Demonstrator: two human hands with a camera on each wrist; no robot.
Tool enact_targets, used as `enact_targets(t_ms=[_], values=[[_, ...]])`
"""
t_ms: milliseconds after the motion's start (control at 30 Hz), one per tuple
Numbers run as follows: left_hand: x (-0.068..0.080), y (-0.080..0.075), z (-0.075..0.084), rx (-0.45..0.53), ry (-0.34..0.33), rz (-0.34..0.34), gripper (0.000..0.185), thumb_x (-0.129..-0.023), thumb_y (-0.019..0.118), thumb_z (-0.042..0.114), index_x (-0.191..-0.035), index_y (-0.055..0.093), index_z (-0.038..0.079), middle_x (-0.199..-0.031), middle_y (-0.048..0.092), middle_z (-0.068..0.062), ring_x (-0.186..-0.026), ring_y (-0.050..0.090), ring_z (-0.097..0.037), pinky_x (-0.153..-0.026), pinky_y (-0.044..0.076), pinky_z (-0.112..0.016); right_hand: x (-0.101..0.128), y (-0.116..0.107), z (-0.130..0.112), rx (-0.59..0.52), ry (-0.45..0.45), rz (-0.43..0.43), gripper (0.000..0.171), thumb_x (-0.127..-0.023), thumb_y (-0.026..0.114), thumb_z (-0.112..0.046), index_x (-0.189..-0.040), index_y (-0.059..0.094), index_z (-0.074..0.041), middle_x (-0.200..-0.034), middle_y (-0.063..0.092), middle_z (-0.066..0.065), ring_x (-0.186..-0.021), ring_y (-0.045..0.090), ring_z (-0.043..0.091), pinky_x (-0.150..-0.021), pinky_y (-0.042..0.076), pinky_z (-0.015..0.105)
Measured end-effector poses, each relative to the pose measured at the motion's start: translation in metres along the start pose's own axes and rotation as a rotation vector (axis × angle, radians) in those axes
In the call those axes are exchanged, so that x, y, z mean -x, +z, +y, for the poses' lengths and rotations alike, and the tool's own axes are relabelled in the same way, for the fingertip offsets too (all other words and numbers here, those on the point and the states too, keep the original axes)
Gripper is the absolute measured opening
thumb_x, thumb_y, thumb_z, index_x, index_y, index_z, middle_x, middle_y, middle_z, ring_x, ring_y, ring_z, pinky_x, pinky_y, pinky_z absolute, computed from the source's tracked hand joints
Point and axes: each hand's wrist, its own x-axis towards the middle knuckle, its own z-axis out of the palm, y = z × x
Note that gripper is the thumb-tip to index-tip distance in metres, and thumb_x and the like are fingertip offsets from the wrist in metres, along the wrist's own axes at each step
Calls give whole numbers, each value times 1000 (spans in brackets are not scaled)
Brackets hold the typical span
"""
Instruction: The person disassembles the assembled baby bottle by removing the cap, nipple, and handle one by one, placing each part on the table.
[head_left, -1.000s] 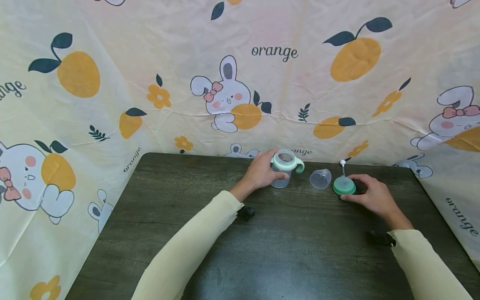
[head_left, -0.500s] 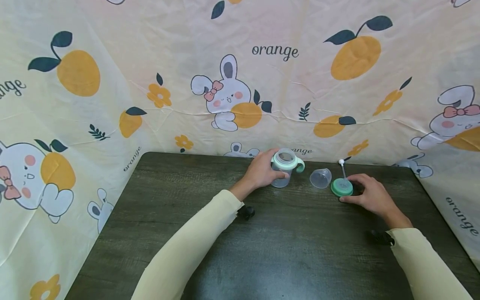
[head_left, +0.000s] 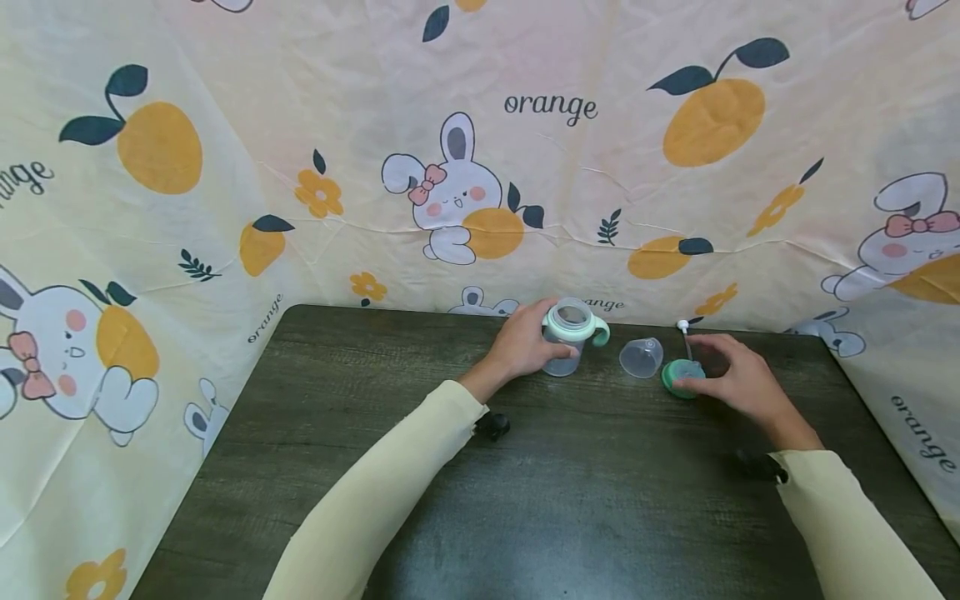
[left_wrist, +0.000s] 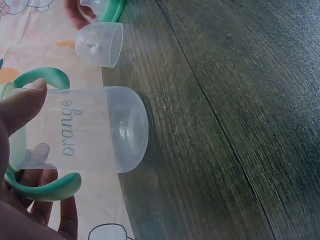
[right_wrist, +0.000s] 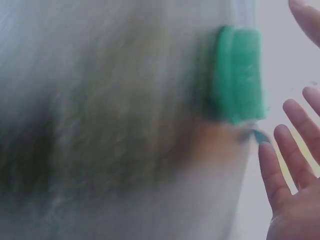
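Observation:
My left hand (head_left: 542,340) grips a clear cup (head_left: 564,343) with a mint rim and two green handles, standing upright near the table's back edge. In the left wrist view the thumb (left_wrist: 25,107) lies on the cup (left_wrist: 95,127), which bears the word "orange". To the right, my right hand (head_left: 723,373) arches over a green lid (head_left: 678,379) with a thin straw (head_left: 685,333); the thumb touches the lid's near edge. In the blurred right wrist view the fingers (right_wrist: 292,165) are spread and straight beside the lid (right_wrist: 237,75).
A small clear cap (head_left: 641,357) lies on its side between cup and lid, also in the left wrist view as the cap (left_wrist: 100,44). The dark wood table (head_left: 585,500) is backed closely by a printed cloth (head_left: 480,167) that wraps both sides.
My right hand has lifted from beside the lid and moved up and over it. The lid has shifted slightly left. The left hand and cup have stayed put.

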Motion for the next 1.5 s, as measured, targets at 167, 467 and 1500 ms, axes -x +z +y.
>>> enact_targets(t_ms=[167, 467, 1500], values=[[0, -1, 0, 5, 2, 0, 81, -92, 95, 29, -160, 55, 12, -150, 67, -5, -136, 58, -29, -113, 48, -46, -3, -4, -18, -51, -25, 107, 71, -96, 90, -36, -151, 60, -2, -151, 58, 24, -134, 54, 47, -97, 50, 39], [-1, -2, -1, 18, 16, 6, 80, -92, 95, 28, -160, 56, 12, -149, 67, -5, -137, 58, -29, -114, 47, -46, -19, 2, -69, -78, -212, 210, 51, -97, 89, -19, -142, 71, -3, -132, 73, 16, -118, 61, 32, -87, 46, 22], [1, 4, -7, 120, -11, 46, 84, -86, 99, 27, -158, 57, 12, -149, 67, -4, -131, 57, -28, -109, 49, -46, -52, 41, -119, -55, -359, 135, 14, -99, 82, -3, -113, 81, -1, -100, 76, 9, -82, 75, 24, -72, 59, 30]])
